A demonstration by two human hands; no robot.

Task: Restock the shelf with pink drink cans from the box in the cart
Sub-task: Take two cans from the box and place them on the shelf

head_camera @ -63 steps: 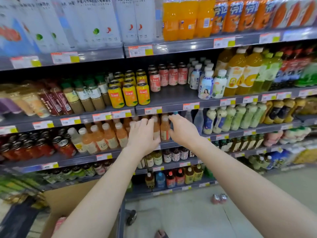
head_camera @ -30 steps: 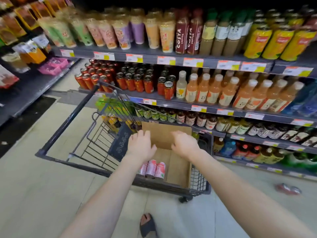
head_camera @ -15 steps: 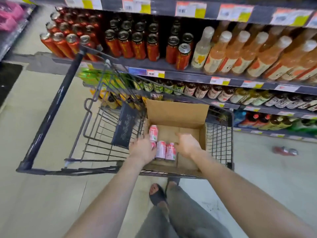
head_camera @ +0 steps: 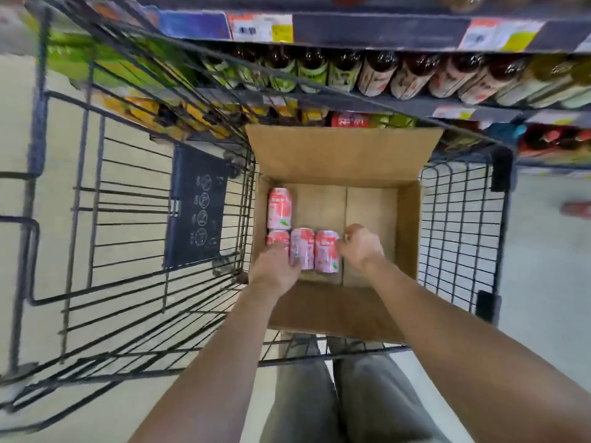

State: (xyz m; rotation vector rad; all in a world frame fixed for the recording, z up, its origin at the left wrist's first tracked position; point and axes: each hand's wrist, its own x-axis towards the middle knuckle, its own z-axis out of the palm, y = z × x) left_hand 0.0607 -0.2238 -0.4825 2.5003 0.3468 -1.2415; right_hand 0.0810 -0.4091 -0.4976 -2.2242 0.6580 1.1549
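Several pink drink cans lie on the floor of an open cardboard box (head_camera: pixel 406 219) in the wire cart (head_camera: pixel 460 219). One pink can (head_camera: pixel 279 209) lies apart at the box's left wall. Three lie side by side nearer me. My left hand (head_camera: pixel 275 270) comes down over the front left can (head_camera: pixel 277 238), fingers curled on it and thumb against the middle can (head_camera: pixel 303 247). My right hand (head_camera: pixel 359 247) is beside the right can (head_camera: pixel 326 251), its curled fingers and thumb pinching that can's right side.
The cart stands against the drink shelves (head_camera: pixel 383 33), where rows of bottles (head_camera: pixel 377 75) sit just beyond the box. A dark child-seat flap (head_camera: pixel 195 209) hangs left of the box. My legs (head_camera: pixel 335 394) stand behind the cart. A red can (head_camera: pixel 579 208) lies on the floor at far right.
My view swung from the shelf down to the cart and leaned in over the box. Both hands left the shelf, dropped into the box and closed on the front row of pink cans.
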